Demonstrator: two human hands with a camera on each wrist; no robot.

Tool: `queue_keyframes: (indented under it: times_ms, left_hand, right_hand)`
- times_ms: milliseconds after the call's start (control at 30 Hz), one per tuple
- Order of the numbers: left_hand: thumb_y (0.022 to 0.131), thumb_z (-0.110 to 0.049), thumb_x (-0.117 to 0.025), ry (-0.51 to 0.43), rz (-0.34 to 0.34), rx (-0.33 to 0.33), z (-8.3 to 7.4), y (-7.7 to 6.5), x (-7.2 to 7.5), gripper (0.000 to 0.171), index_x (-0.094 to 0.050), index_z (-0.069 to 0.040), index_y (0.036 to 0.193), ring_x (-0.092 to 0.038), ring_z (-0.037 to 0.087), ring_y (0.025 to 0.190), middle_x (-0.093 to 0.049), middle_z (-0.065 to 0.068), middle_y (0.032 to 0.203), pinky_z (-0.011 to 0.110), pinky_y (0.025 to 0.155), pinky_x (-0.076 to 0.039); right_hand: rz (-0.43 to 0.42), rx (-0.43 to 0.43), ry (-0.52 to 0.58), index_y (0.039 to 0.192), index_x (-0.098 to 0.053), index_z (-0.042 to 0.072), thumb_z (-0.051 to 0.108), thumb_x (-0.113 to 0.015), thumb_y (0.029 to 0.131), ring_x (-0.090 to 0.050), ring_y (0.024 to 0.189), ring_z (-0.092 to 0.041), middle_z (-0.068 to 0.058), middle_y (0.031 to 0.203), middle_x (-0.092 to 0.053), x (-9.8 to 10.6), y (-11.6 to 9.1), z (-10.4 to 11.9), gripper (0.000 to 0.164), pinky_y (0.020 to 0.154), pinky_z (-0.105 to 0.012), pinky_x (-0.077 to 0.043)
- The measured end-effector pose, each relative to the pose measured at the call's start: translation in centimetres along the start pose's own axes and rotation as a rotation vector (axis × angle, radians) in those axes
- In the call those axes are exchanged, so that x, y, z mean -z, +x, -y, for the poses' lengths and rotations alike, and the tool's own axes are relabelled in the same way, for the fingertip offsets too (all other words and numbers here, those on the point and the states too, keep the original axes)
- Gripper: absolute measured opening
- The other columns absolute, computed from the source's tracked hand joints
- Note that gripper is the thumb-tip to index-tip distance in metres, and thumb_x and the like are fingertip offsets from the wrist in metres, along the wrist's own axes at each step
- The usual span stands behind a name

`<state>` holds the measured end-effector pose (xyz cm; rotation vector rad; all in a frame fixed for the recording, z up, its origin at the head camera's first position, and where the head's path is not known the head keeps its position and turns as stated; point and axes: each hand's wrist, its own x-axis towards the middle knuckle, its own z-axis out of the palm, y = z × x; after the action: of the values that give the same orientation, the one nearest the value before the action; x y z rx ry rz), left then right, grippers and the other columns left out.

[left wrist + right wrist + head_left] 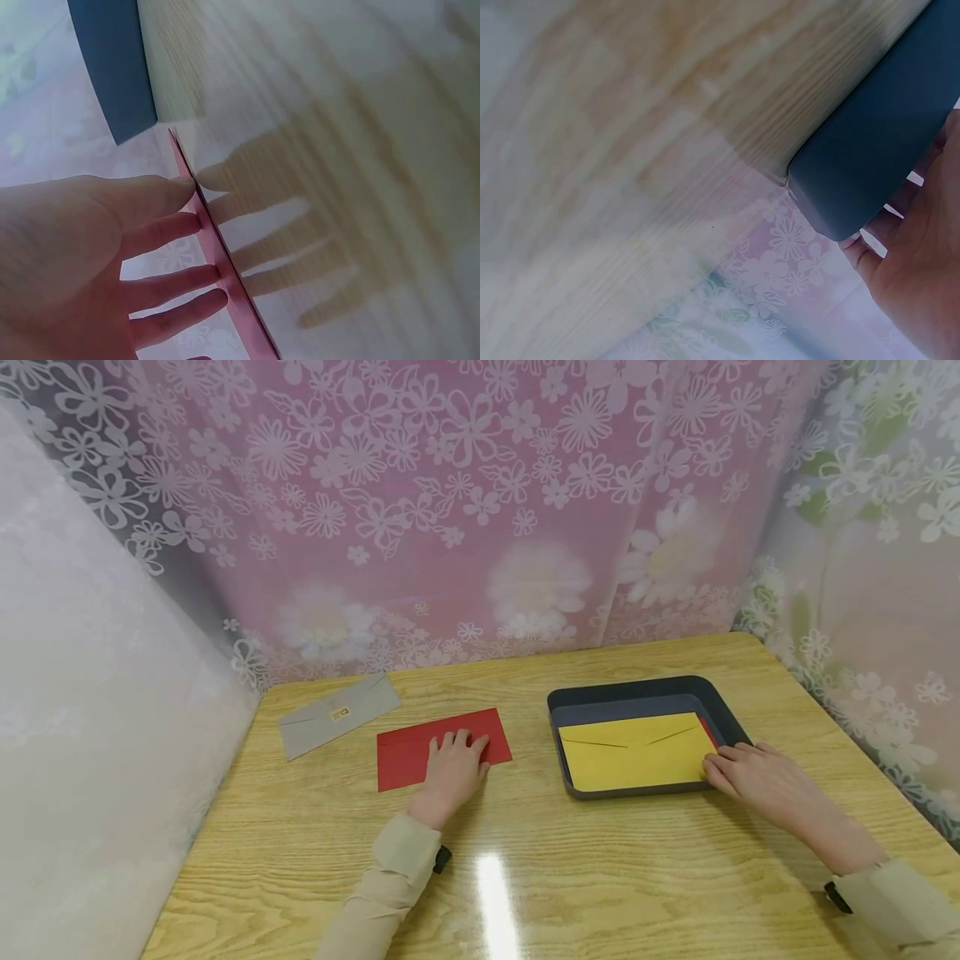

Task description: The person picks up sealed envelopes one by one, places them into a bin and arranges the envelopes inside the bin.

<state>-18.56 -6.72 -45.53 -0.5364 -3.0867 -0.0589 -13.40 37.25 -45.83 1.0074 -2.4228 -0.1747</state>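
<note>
A red envelope [405, 752] lies on the table, left of a dark tray [615, 794]. My left hand [456, 762] rests on it with fingers spread. In the left wrist view, the fingertips touch the face of the red envelope [238, 300], and the thumb is at its near edge. My right hand [761, 779] holds the tray at its right side, fingers over the rim. The right wrist view shows that hand [922, 255] against the tray wall [862, 157]. Inside the tray lies a yellow envelope [637, 756], with a red edge [705, 732] showing beneath it.
A grey envelope [341, 717] with a small gold sticker lies at the back left of the wooden table [315, 860]. Flowered curtains [450, 510] hang behind the table and on the right, with a pale sheet [97, 710] on the left.
</note>
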Motion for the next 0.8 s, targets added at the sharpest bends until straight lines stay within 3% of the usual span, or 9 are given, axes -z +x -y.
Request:
queue_keyframes:
  times_ms: [133, 267, 500, 633, 800]
  left_hand:
    - [0.101, -0.034, -0.064, -0.009, 0.002, -0.006, -0.2, 0.2, 0.2, 0.048, -0.057, -0.018, 0.145, -0.052, 0.034, 0.127, -0.057, 0.014, 0.138, 0.057, 0.111, -0.037]
    - [0.1, -0.032, -0.065, -0.052, -0.041, -0.003, 0.8, 0.5, 0.8, 0.047, -0.058, -0.013, 0.143, -0.056, 0.035, 0.123, -0.06, 0.014, 0.133, 0.056, 0.105, -0.042]
    - [0.096, -0.03, -0.072, -0.144, -0.098, 0.05, 5.4, 1.6, 1.7, 0.044, -0.064, -0.008, 0.134, -0.062, 0.036, 0.112, -0.062, 0.018, 0.128, 0.052, 0.091, -0.054]
    - [0.091, -0.033, -0.077, -0.218, -0.068, 0.078, 7.9, 2.2, 1.5, 0.049, -0.065, -0.006, 0.131, -0.064, 0.034, 0.104, -0.063, 0.018, 0.122, 0.047, 0.089, -0.055]
    - [0.083, -0.04, -0.083, -0.228, -0.003, 0.067, 9.9, 2.6, 1.0, 0.059, -0.066, -0.006, 0.128, -0.06, 0.033, 0.106, -0.064, 0.014, 0.117, 0.046, 0.095, -0.051]
  right_hand:
    - [0.004, -0.028, 0.018, 0.074, -0.037, 0.019, 0.039, -0.005, 0.112, -0.02, 0.061, -0.009, 0.009, 0.069, -0.027, 0.0, 0.0, 0.1, 0.053, 0.057, -0.026, -0.015]
    - [-0.006, -0.023, 0.013, 0.074, -0.036, 0.019, 0.039, -0.005, 0.112, -0.019, 0.061, -0.009, 0.009, 0.069, -0.026, 0.0, 0.0, 0.1, 0.053, 0.057, -0.026, -0.015]
    - [0.0, -0.011, 0.005, 0.075, -0.035, 0.019, 0.037, -0.003, 0.112, -0.017, 0.062, -0.009, 0.008, 0.07, -0.024, 0.0, -0.2, 0.1, 0.052, 0.057, -0.027, -0.016]
    - [0.008, -0.025, 0.013, 0.075, -0.034, 0.02, 0.038, -0.005, 0.112, -0.016, 0.063, -0.009, 0.009, 0.07, -0.024, 0.0, -0.3, 0.1, 0.051, 0.058, -0.027, -0.015]
    - [0.009, -0.037, 0.021, 0.074, -0.035, 0.02, 0.04, -0.006, 0.112, -0.018, 0.062, -0.008, 0.01, 0.07, -0.025, 0.0, -0.2, 0.2, 0.052, 0.059, -0.027, -0.016]
